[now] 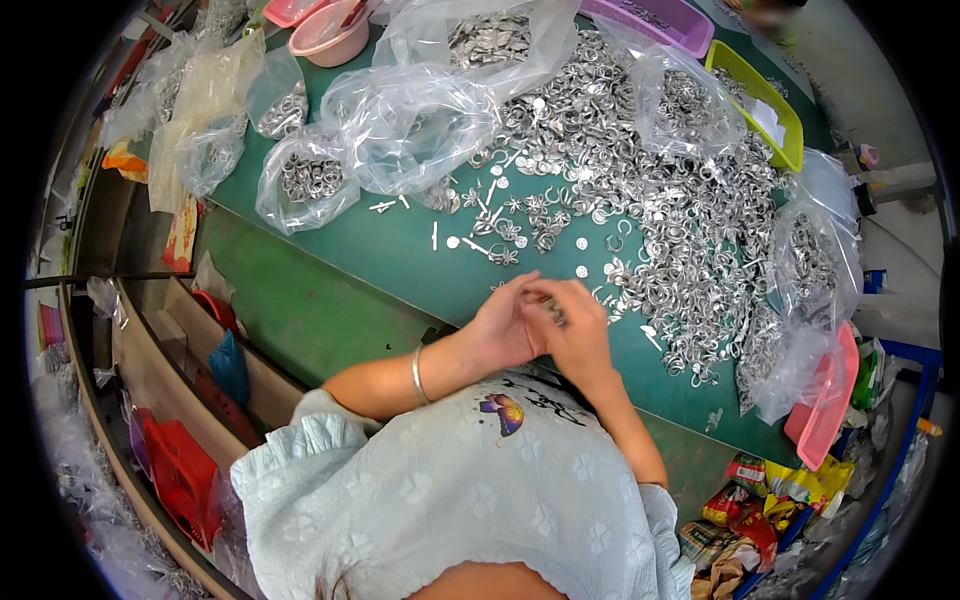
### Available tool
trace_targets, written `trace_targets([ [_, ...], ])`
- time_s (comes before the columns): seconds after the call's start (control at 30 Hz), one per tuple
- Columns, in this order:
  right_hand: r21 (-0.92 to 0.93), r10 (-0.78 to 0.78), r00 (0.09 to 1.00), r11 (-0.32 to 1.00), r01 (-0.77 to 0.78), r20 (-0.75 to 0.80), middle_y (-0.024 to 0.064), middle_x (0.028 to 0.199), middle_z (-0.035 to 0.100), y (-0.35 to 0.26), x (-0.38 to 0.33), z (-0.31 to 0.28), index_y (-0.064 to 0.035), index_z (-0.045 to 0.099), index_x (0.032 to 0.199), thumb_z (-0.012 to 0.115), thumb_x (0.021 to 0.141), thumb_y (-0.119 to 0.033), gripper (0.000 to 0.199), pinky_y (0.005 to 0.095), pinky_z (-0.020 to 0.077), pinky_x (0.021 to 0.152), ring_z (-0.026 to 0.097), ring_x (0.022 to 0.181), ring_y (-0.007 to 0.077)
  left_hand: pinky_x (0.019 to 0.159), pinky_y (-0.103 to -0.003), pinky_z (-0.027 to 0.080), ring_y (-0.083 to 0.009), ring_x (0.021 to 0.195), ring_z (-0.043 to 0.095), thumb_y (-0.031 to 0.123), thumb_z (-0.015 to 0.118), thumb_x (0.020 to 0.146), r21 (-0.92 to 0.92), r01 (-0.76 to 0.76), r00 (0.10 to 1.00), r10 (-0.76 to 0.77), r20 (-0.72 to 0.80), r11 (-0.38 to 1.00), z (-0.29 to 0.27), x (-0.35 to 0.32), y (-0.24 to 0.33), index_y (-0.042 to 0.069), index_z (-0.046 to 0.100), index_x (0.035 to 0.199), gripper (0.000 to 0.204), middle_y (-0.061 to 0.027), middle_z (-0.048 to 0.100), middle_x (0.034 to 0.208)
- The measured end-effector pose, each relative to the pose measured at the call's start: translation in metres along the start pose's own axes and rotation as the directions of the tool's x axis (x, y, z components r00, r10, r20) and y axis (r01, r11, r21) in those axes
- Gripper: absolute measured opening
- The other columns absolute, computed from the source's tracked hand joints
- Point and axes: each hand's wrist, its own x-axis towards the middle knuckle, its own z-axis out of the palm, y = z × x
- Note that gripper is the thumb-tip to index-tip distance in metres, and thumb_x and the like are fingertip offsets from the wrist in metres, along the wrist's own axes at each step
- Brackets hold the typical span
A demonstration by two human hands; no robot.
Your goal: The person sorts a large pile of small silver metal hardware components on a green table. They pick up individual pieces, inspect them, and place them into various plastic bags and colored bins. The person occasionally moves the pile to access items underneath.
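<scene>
My left hand and my right hand are brought together at the near edge of the green table. A few small silvery metal pieces show in the curled fingers of my right hand. Their exact kind is too small to make out. The left fingers are bent up against the right ones, and what they hold is hidden. Just beyond the hands lies a broad heap of silvery metal rings and small ornaments. Loose flower-shaped pieces, short bars and round discs lie scattered at its near left side.
Clear plastic bags of metal pieces stand at the left and back. A yellow-green basket, a purple tray and a pink tray border the heap. A red basket sits at the lower left. The table edge runs diagonally.
</scene>
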Motion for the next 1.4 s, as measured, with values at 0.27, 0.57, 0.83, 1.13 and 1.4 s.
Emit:
trace_targets([
  [0.27,-0.459,-0.129,0.985,0.886,0.061,-0.117,0.0072,0.077,0.058,0.045,0.037,0.009,-0.0032,0.061,0.075,0.066,0.071,-0.007,0.008,0.0349,0.0368,0.067,0.05,0.075,0.0237,0.045,-0.014,0.03,-0.0041,0.058,0.039,0.017,0.053,0.088,0.102,-0.05,0.983,0.067,-0.171,0.994,-0.012,-0.014,-0.005,0.0,0.055,0.102,0.021,0.0,0.048,0.075],
  [0.57,0.746,0.519,0.819,0.438,-0.502,0.246,0.0022,0.085,0.06,0.035,0.015,-0.015,-0.0003,0.062,0.084,0.058,0.086,-0.013,0.013,0.0203,0.0388,0.068,0.05,0.076,0.0072,0.053,-0.016,0.034,-0.0025,0.063,0.041,0.005,0.061,0.081,0.604,-0.371,0.837,0.536,-0.112,0.705,0.01,-0.02,-0.006,0.004,0.052,0.118,0.039,-0.0011,0.054,0.094],
  [0.83,0.714,0.454,0.881,0.573,-0.401,0.131,0.0012,0.087,0.055,0.032,-0.002,-0.006,0.0017,0.06,0.082,0.06,0.084,-0.009,0.011,0.0196,0.0372,0.071,0.048,0.076,0.0066,0.059,-0.019,0.037,-0.0059,0.06,0.042,0.0,0.066,0.072,0.906,-0.398,0.625,0.681,0.381,-0.142,0.015,-0.007,0.001,0.006,0.059,0.111,0.041,-0.0018,0.054,0.084],
  [1.13,0.15,0.132,0.977,0.983,-0.107,-0.168,0.006,0.089,0.055,0.015,0.0,-0.007,0.003,0.059,0.081,0.065,0.075,0.0,0.009,0.024,0.0411,0.068,0.052,0.076,0.0137,0.046,-0.019,0.031,-0.0066,0.058,0.041,0.004,0.053,0.084,0.662,-0.364,0.883,0.469,0.022,0.655,0.03,-0.014,-0.004,0.002,0.049,0.118,0.034,-0.0017,0.049,0.074],
  [1.4,-0.217,0.033,0.976,0.973,-0.081,-0.215,0.0096,0.078,0.058,0.029,0.057,-0.033,-0.0003,0.061,0.085,0.062,0.074,-0.004,0.011,0.0298,0.0436,0.065,0.055,0.073,0.022,0.041,-0.016,0.028,-0.0079,0.06,0.043,0.006,0.053,0.083,0.401,-0.252,0.956,0.291,-0.036,0.88,0.001,-0.009,0.006,0.0,0.056,0.096,0.015,-0.0046,0.052,0.08],
])
